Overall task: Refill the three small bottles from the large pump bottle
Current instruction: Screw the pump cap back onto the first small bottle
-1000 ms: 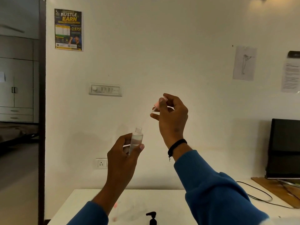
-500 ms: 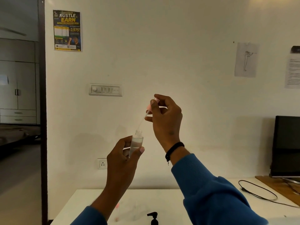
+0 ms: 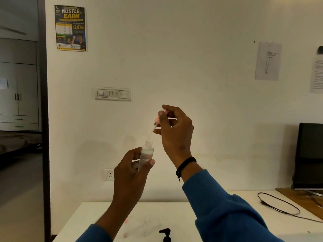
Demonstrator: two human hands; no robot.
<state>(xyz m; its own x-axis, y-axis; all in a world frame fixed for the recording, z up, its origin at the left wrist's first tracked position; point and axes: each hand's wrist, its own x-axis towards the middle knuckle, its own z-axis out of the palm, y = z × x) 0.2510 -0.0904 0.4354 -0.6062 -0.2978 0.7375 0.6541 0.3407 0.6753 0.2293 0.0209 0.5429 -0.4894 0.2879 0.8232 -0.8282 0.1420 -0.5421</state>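
Bottle refill held in mid-air above the worktop [image 3: 97, 217].
Left hand [image 3: 130, 173] grasps the small clear bottle [image 3: 146, 154] upright; right hand [image 3: 174, 130] pinches the pink spray cap [image 3: 160, 117] just above it, the cap's tube tip at the bottle's open mouth. Directly below the bottle, the black pump head [image 3: 165, 234] shows.

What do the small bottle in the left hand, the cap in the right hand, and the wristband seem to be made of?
Small clear bottle: probably clear plastic, possibly glass; the wall and liquid show through it.
Pale pink spray cap with thin dip tube: looks like matte opaque plastic; the tube is translucent.
Black wristband: seemingly braided cord or thread, given a loose end hanging.
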